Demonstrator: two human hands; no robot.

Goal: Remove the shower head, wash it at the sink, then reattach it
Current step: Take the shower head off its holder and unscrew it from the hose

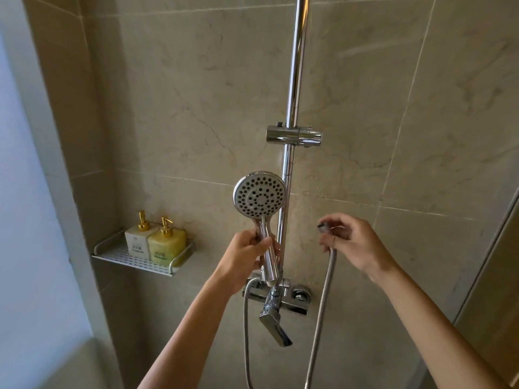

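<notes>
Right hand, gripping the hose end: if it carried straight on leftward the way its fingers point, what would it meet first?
Probably the chrome riser rail, just before the shower head handle in the left hand; the right hand may pass in front, depth is unclear.

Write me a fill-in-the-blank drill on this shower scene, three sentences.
1. The left hand grips the shower head by its ____.
2. The right hand holds the loose end of the metal ____.
3. The wall shelf carries ____ pump bottles.

Missing words: handle; hose; two
</notes>
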